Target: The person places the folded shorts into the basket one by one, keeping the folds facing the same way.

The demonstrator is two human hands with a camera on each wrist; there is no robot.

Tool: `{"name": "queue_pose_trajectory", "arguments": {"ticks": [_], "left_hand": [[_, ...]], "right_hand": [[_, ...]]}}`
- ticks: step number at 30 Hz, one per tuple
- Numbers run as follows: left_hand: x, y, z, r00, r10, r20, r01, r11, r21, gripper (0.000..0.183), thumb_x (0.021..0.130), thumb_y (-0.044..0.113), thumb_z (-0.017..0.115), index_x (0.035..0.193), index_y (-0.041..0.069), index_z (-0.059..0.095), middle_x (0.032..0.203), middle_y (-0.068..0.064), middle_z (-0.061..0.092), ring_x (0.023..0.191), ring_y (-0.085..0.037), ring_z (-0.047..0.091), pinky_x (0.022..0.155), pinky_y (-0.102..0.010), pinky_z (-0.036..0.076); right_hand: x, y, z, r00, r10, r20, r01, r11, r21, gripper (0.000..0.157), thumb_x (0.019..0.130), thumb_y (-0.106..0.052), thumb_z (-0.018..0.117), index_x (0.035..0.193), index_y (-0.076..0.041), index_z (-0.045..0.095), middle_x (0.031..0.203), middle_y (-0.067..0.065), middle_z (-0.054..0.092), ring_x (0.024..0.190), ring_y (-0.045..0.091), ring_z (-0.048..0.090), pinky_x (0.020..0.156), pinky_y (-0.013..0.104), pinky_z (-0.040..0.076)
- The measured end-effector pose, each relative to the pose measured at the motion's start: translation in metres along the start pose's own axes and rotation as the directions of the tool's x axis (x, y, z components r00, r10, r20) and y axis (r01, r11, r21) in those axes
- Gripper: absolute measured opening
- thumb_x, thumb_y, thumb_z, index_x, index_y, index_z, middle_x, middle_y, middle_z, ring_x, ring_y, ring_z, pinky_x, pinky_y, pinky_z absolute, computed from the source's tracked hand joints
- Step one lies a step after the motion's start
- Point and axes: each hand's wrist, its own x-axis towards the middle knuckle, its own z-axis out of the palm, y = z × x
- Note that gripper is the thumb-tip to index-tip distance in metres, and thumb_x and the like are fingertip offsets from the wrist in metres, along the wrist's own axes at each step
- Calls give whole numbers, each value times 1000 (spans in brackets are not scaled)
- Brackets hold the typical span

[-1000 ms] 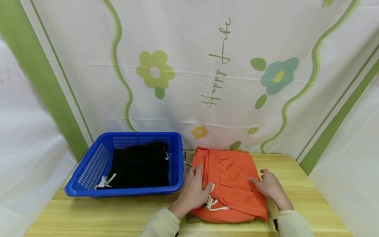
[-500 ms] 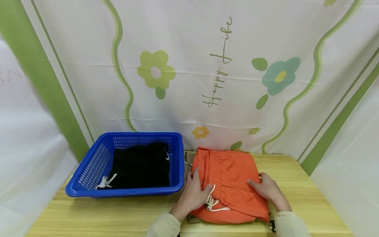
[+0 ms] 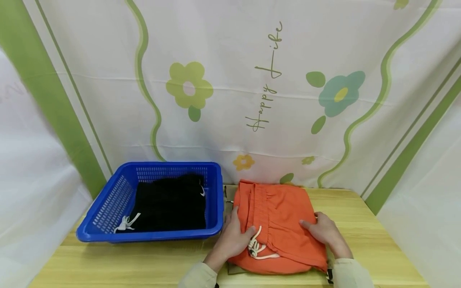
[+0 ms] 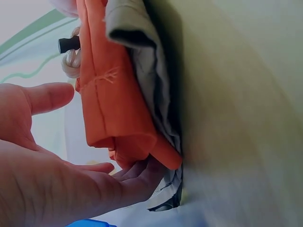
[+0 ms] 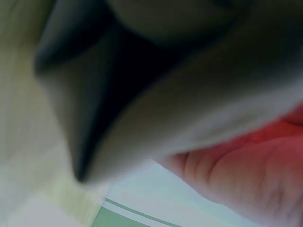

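Folded orange shorts (image 3: 288, 220) with a white drawstring lie on the right half of the table. My left hand (image 3: 232, 239) holds their left edge, its thumb above the waistband and its fingers tucked beneath. In the left wrist view those fingers (image 4: 137, 182) reach under the orange cloth, beside a grey-khaki garment (image 4: 149, 66) that lies below. My right hand (image 3: 325, 232) grips the right edge, thumb on top and the other fingers mostly hidden. Blurred khaki cloth (image 5: 189, 118) fills much of the right wrist view.
To the left stands a blue plastic basket (image 3: 151, 237) with a folded black garment (image 3: 173, 206) in it, which has a white drawstring. A white curtain (image 3: 230, 100) with printed flowers hangs behind the wooden table (image 3: 144, 268).
My right hand has moved slightly left and down onto the right edge of the orange shorts. The left hand has slid a little down along the left edge. The shorts lie nearly unmoved.
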Motion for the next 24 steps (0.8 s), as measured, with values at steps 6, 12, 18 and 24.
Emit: {"name": "queue_pose_trajectory", "arguments": {"ticks": [6,12,18,24], "left_hand": [[1,-1,-2,1000,-1,15,2,1000,-29,87,96,28,69,157,-8,19,154,-39,25,141,-51,31,108,-65,34],[2,-2,-3,1000,-5,22,6,999,-45,87,96,27,69,158,-7,19,157,-37,19,144,-50,27,110,-64,32],[3,-3,-4,1000,-22,20,23,999,-44,88,96,29,70,158,-6,19,159,-35,17,145,-49,24,111,-65,30],[3,-2,-3,999,-31,33,33,998,-59,89,96,30,70,159,-6,18,160,-33,18,146,-48,24,111,-65,30]], "right_hand": [[1,1,1,1000,1,-5,-1,1000,0,77,98,-39,66,134,24,42,127,43,51,110,51,58,87,56,52],[4,2,2,999,-20,-50,20,1000,-3,72,96,-35,70,130,24,49,121,41,57,104,48,62,83,54,54],[6,-1,4,995,-30,-96,30,1000,-2,67,92,-30,74,128,23,52,119,39,60,101,45,64,82,54,54],[4,-2,4,998,-7,-62,6,1000,-12,71,93,-34,74,126,24,49,114,38,60,95,42,64,79,52,55]]}}
